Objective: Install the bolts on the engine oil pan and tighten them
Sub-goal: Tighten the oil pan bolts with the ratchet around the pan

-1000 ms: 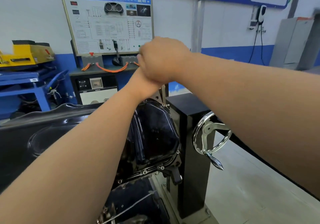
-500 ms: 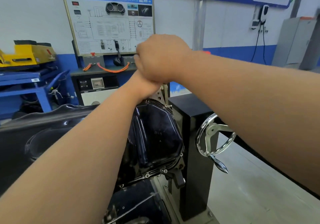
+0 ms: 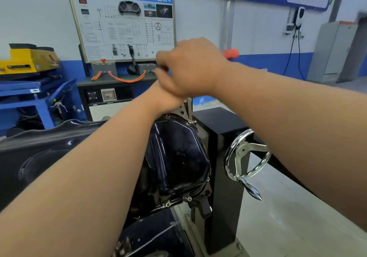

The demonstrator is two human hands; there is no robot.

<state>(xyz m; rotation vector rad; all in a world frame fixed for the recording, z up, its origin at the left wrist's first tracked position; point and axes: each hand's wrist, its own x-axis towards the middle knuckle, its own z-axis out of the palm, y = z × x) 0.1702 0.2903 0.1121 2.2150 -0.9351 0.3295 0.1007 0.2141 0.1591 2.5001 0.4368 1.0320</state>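
Observation:
The black oil pan (image 3: 178,157) is mounted on the engine, tilted toward me, with small bolts along its flange, such as bolt (image 3: 167,204) and bolt (image 3: 189,198) at the lower edge and bolt (image 3: 190,121) at the top. Both arms reach to the pan's top edge. My right hand (image 3: 190,66) is curled in a fist over the left one, gripping a tool whose orange handle end (image 3: 230,53) sticks out to the right. My left hand (image 3: 161,94) is almost fully hidden under the right; only its wrist shows. The tool's working end is hidden.
A chrome hand wheel (image 3: 246,157) juts from the black stand column (image 3: 224,187) just right of the pan. Behind stand a training board (image 3: 123,24), a blue table (image 3: 29,91) with a yellow box (image 3: 25,60), and a grey cabinet (image 3: 333,50).
Both hands stay at the pan's top edge. The orange handle end has swung out into view to the right of my right hand.

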